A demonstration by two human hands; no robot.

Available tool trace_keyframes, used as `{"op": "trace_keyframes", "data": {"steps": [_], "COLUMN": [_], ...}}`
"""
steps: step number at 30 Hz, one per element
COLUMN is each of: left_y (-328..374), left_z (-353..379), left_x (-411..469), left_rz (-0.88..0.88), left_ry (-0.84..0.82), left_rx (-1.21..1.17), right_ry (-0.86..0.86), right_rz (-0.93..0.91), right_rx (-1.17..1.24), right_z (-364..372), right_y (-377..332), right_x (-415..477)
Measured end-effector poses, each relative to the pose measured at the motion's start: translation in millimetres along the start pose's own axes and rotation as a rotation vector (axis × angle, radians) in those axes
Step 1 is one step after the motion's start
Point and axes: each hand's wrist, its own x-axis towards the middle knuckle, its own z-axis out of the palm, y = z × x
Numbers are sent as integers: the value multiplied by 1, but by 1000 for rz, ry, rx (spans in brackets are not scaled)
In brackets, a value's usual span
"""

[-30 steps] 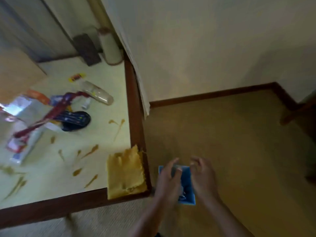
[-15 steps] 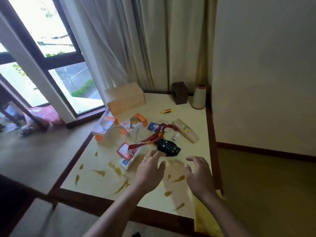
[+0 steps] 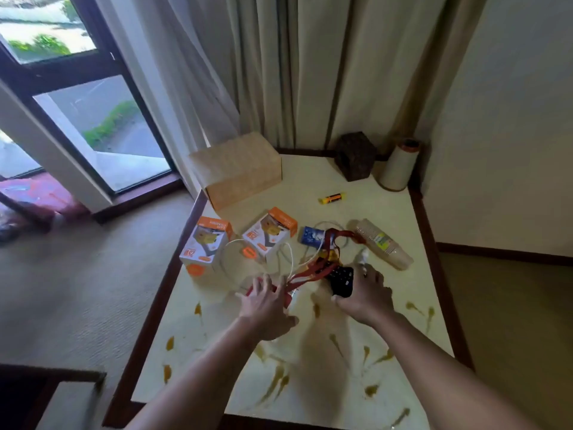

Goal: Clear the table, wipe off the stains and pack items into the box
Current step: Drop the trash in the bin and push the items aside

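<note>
1. Two orange-and-white cartons [image 3: 207, 246] [image 3: 269, 235], one cardboard box [image 3: 237, 169] at the far left.
2. Right hand [image 3: 364, 294] grasps black remote [image 3: 341, 280]; left hand [image 3: 266, 308] lies spread on red lanyard [image 3: 305, 273].
3. Cream table [image 3: 400, 212] — brown stains [image 3: 274, 384] nearside; curtained corner.

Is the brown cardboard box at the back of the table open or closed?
Closed. The cardboard box shows an unbroken flat top with no flap raised, and nothing can be seen inside it.
</note>
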Motion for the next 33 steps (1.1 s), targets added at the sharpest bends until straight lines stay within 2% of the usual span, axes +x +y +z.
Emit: {"op": "trace_keyframes", "data": {"steps": [8, 13, 21, 25, 30, 33], "left_y": [-6, 1, 1, 5, 14, 22], "left_z": [19, 15, 19, 4, -37, -75], "left_x": [7, 8, 12, 14, 24, 38], "left_rz": [106, 134, 56, 21, -8, -7], "left_ry": [60, 101, 162, 218, 380, 480], "left_rx": [85, 129, -14, -130, -429, -513], "right_ry": [40, 65, 49, 80, 180, 217], "right_rz": [-28, -52, -75, -91, -128, -161], "right_rx": [-191, -157, -105, 29, 363, 550], "right_z": [14, 20, 18, 5, -41, -72], "right_y": [3, -2, -15, -14, -28, -40], "right_x": [14, 11, 14, 13, 15, 30]}}
